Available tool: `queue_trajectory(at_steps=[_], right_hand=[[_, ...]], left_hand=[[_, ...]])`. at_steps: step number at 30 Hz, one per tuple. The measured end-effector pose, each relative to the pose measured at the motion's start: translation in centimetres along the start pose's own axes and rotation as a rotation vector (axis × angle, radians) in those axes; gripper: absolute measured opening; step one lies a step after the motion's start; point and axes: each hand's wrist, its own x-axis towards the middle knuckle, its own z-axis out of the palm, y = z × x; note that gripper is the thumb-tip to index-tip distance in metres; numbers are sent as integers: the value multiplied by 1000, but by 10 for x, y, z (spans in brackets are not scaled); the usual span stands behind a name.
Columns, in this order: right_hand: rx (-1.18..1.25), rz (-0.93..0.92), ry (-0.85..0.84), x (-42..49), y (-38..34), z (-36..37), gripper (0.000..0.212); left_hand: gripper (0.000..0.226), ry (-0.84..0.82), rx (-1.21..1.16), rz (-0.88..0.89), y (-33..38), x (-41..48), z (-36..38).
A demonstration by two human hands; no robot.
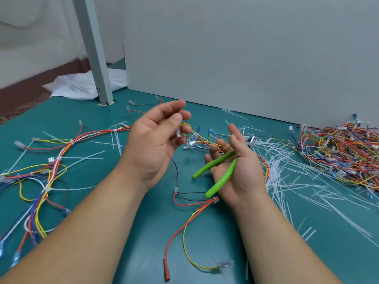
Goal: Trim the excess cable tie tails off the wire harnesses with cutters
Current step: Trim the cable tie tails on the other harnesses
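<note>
My left hand [152, 143] is raised palm up above the green mat, its fingers curled, and it pinches a clear terminal [178, 132] on a yellow wire of a wire harness [185, 220]. That harness trails down toward me in red and yellow wires, with a white cable tie [215, 200] by my right wrist. In my right hand [241, 173], palm up, lie the green-handled cutters [220, 182], handles spread apart, fingers curled round the upper handle. The cutter jaws [251, 141] point away, past the thumb.
A second harness [51, 160] with long uncut ties lies at the left. A large pile of harnesses [340, 152] sits at the right. Cut white tie tails [287, 171] litter the mat between. A grey post [96, 58], a plastic bag [80, 88] and a grey panel [246, 58] stand behind.
</note>
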Motion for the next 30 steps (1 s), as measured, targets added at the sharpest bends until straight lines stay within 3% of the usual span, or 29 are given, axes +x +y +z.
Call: queue_trajectory(at_steps=[9,15,19,22,30], right_hand=[[-197,-106,-209,-8,4,4,41],[-131,-84,-255,-3,5,2,33],[-92,-79,-288,1,9,1,40],[-140,-108,-349,0,11,1,51],[-155,-125,-384,-5,10,0,38]], left_hand=[[28,-186,203,-1,-10,-9,11],[41,-267,78,-13,-9,-11,12],[30,-216,-7,-85,-7,-12,15],[39,-151,39,-96,-7,-12,17],[37,-45,222,-40,-10,-9,14]])
